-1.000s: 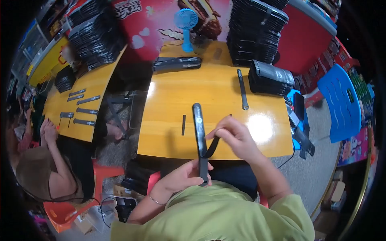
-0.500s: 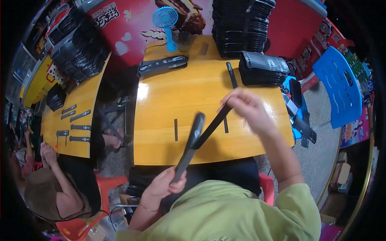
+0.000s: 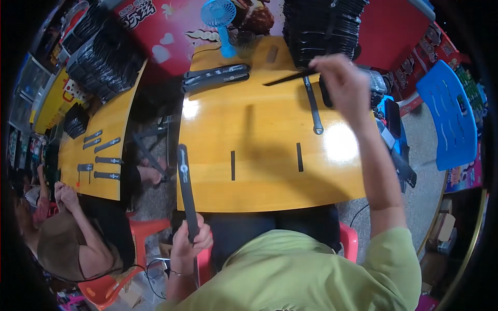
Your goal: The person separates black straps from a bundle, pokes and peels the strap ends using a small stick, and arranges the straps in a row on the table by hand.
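My left hand (image 3: 191, 243) grips the lower end of a flat black strap (image 3: 185, 176), held upright by the table's left front edge. Its upper end is rounded and carries a pale round logo. My right hand (image 3: 346, 90), slightly blurred, is raised over the far right of the table, pinching a thin black strip (image 3: 286, 79) that points left. Just below that strip, a similar strap with a rounded end (image 3: 313, 106) lies on the tabletop. Two short black strips (image 3: 233, 166) lie apart nearer the front.
Flat black packs (image 3: 217, 78) lie at the back left of the yellow table (image 3: 270, 197). A tall black stack (image 3: 321, 33) stands at the back, with a blue fan (image 3: 220, 20) left of it. On the left, a co-worker (image 3: 78, 233) sits at another table. A blue chair (image 3: 448, 114) stands right.
My right hand has moved up and away with the black strip, which has come off the strap. My left hand has moved left with the strap. The strap lying on the table is more exposed.
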Tool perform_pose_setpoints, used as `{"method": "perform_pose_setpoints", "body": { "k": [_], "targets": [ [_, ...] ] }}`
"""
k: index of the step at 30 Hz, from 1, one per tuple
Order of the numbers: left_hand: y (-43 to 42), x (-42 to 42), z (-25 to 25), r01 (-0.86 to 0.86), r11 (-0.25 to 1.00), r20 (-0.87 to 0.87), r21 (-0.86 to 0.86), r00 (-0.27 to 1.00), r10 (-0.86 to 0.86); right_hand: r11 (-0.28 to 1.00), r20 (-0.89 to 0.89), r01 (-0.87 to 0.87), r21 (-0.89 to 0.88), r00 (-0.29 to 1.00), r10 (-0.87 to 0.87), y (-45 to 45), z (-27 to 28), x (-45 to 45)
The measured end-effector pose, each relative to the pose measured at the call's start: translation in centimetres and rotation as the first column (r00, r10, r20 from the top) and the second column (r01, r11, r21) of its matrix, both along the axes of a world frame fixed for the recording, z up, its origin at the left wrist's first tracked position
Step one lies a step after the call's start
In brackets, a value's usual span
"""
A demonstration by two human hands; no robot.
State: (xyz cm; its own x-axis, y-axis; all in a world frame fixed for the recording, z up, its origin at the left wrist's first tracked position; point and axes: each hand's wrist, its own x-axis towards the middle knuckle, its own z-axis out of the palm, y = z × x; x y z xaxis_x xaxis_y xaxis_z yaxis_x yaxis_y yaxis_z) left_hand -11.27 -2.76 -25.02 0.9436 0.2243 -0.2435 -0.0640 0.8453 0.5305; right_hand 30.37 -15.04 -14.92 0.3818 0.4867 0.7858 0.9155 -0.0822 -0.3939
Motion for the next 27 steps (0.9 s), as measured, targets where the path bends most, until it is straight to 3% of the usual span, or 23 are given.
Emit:
{"method": "perform_pose_setpoints", "body": {
  "k": [3, 6, 8, 12, 16, 27],
  "targets": [
    [-0.5, 2.8, -0.1, -0.069, 0.996, 0.112, -0.057, 0.991, 0.076, 0.959, 0.28, 0.1, -0.266, 0.96, -0.022, 0.3, -6.6, -1.0],
    [-1.3, 5.5, 0.2, -0.107, 0.991, 0.168, -0.08, 0.979, 0.119, 0.863, 0.179, 0.138, -0.486, 0.982, -0.056, -0.8, -11.7, -1.5],
    [-1.5, 7.4, 0.1, -0.062, 0.997, 0.275, -0.036, 0.959, 0.07, 0.872, 0.086, 0.104, -0.478, 0.994, -0.071, -1.6, -12.8, -2.0],
    [-1.6, 11.0, 0.5, -0.129, 0.986, 0.145, 0.104, 0.983, 0.113, 0.865, 0.058, 0.112, -0.49, 0.994, -0.096, -2.2, -12.5, -2.2],
    [-1.3, 13.7, 0.7, -0.19, 0.979, 0.089, 0.067, 0.979, 0.184, 0.848, 0.029, 0.131, -0.514, 0.99, -0.136, -2.8, -12.0, -2.5],
    [-1.6, 15.5, -0.8, -0.14, 0.982, 0.176, 0.129, 0.978, 0.116, 0.882, -0.045, 0.088, -0.463, 0.992, -0.122, -3.7, -11.6, -3.7]
  ]
}}
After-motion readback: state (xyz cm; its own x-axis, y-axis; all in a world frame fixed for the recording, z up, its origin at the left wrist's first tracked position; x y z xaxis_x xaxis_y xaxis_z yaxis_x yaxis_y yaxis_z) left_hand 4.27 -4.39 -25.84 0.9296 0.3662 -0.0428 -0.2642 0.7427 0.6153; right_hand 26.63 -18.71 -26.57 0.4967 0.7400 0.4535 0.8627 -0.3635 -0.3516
